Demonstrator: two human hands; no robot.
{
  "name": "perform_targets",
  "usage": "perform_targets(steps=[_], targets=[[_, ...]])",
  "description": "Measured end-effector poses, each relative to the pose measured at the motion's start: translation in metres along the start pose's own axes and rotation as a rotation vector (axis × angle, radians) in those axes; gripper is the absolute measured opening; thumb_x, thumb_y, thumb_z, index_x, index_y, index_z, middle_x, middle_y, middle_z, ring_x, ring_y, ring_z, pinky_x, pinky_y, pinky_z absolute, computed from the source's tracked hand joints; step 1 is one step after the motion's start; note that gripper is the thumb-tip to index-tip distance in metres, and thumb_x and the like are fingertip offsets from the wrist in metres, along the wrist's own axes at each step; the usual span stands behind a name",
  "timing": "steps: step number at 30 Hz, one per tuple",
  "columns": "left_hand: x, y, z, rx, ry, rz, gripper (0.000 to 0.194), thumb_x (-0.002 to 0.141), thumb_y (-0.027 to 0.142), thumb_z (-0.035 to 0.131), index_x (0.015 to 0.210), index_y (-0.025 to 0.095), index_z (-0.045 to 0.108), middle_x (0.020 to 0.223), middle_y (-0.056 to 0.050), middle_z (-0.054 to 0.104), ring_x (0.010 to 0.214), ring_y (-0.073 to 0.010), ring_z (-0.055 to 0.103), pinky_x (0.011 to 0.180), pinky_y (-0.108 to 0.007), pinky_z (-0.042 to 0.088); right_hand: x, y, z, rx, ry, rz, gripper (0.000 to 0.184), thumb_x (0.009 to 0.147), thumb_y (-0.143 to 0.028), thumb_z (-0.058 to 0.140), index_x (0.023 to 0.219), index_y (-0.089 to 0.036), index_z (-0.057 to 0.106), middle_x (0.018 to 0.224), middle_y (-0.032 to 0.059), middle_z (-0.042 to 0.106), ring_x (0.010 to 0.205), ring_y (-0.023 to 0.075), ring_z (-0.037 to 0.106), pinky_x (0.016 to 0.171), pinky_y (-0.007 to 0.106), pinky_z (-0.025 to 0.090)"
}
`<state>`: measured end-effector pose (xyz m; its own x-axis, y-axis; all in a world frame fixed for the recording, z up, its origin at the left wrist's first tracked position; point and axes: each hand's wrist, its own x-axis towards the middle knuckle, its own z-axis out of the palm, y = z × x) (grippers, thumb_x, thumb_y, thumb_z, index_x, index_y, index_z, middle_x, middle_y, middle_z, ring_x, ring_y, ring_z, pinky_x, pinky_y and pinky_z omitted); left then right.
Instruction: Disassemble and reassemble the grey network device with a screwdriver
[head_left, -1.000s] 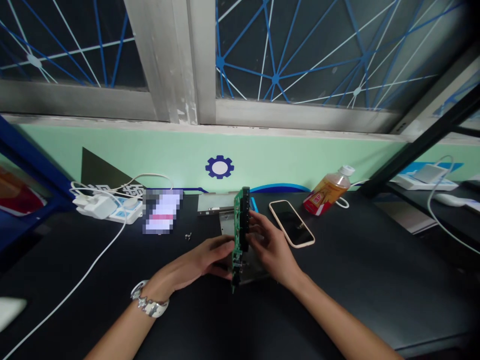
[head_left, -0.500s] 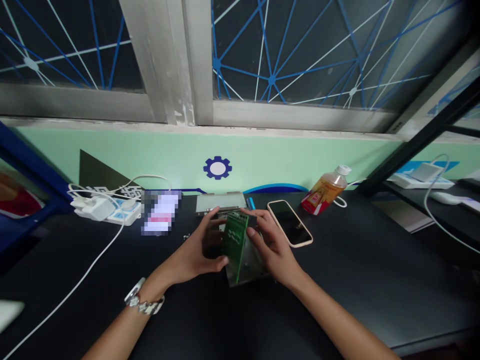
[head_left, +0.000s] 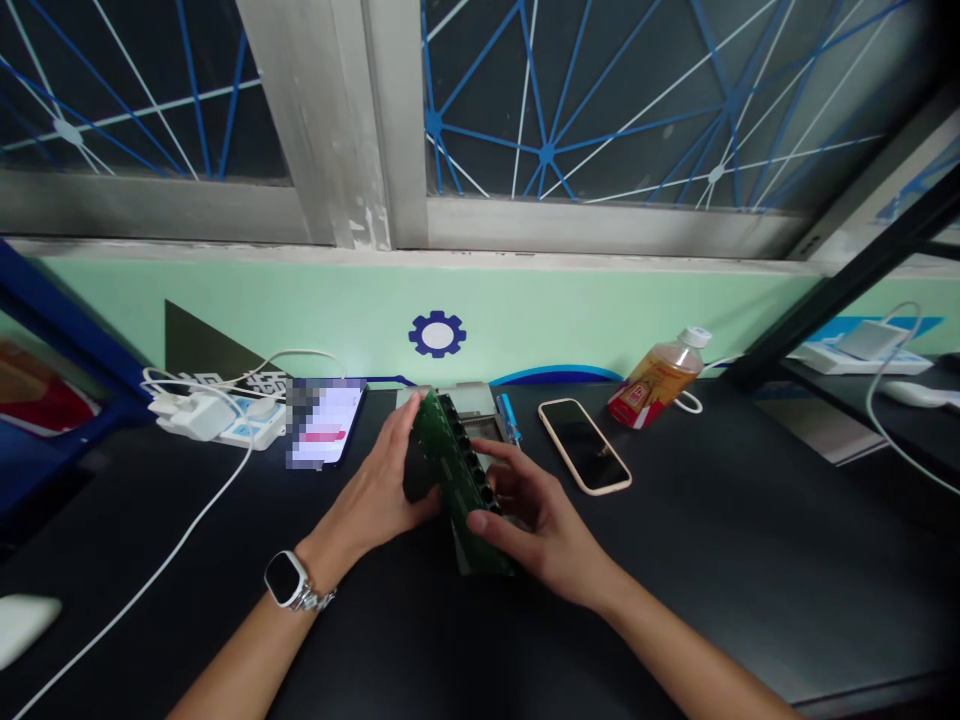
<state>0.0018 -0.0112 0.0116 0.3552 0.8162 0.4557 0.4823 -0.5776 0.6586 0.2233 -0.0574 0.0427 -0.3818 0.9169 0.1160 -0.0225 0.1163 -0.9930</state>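
A green circuit board (head_left: 457,490) with a row of black round parts along one edge is held tilted between both hands. My left hand (head_left: 386,475) is closed on its far left side, thumb below and fingers at the top corner. On the near right side, my right hand (head_left: 544,515) grips the board between thumb and fingers. Behind the board sits a grey metal case (head_left: 476,400), partly hidden by the board and hands. Beside the case lies a blue tool-like object (head_left: 508,418), its kind unclear.
A phone in a pale case (head_left: 585,447) lies right of my hands, with a drink bottle (head_left: 656,380) behind it. To the left are a lit phone (head_left: 330,425) and a white power strip (head_left: 251,425) with cables. A white object (head_left: 26,625) sits at the left edge.
The circuit board has been turned and tilted, so its row of black parts now shows. My left wrist has rotated, bringing the watch face into view, and my right hand has shifted its grip.
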Motion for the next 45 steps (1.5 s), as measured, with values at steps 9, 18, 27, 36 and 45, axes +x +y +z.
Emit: perform_targets(steps=[9,18,27,36,45], targets=[[0.006,-0.004,-0.010,-0.145,0.195,-0.276,0.068,0.078,0.034,0.076,0.138,0.020,0.049,0.122,-0.012,0.065,0.107,-0.0264,0.065,0.092,-0.042,0.054,0.011,0.003,-0.021,0.012,0.064,0.021,0.028,0.087,-0.036,0.070,0.109,-0.019,0.062,0.090,0.0025,0.061,0.082,0.0157,0.059,0.074,0.029,0.049],[0.010,-0.003,-0.015,-0.612,0.106,-0.553,0.026,0.086,0.041,0.069,0.090,0.015,0.068,0.078,-0.006,0.072,0.072,-0.0179,0.070,0.069,-0.031,0.057,0.014,0.010,-0.031,-0.290,0.085,0.025,0.029,0.091,-0.040,0.065,0.109,-0.018,0.068,0.069,-0.0025,0.050,0.057,0.0100,0.038,0.050,0.024,0.030],[0.010,-0.002,-0.014,-0.940,-0.129,-0.804,0.061,0.091,0.067,0.043,0.078,0.011,0.063,0.070,-0.013,0.069,0.054,-0.0192,0.064,0.046,-0.029,0.049,0.015,0.014,-0.033,-0.358,0.073,-0.085,0.030,0.095,-0.036,0.060,0.120,-0.020,0.067,0.083,0.0020,0.062,0.071,0.0146,0.055,0.064,0.026,0.045],[0.006,0.007,-0.022,-0.836,-0.099,-0.690,0.032,0.084,0.041,0.073,0.104,0.017,0.069,0.090,-0.005,0.064,0.072,-0.0120,0.055,0.057,-0.019,0.040,0.016,0.007,-0.042,-0.722,0.126,-0.298,0.039,0.097,-0.017,0.047,0.132,-0.024,0.063,0.090,0.0053,0.059,0.080,0.0170,0.056,0.074,0.031,0.047],[0.002,0.001,-0.006,-0.895,-0.284,-0.580,0.034,0.089,0.031,0.068,0.120,0.023,0.055,0.110,-0.005,0.063,0.090,-0.0160,0.061,0.074,-0.027,0.049,0.008,0.001,-0.034,-0.523,-0.016,-0.266,0.057,0.095,-0.017,0.044,0.151,-0.028,0.040,0.123,0.0093,0.056,0.101,0.0207,0.057,0.080,0.034,0.051]])
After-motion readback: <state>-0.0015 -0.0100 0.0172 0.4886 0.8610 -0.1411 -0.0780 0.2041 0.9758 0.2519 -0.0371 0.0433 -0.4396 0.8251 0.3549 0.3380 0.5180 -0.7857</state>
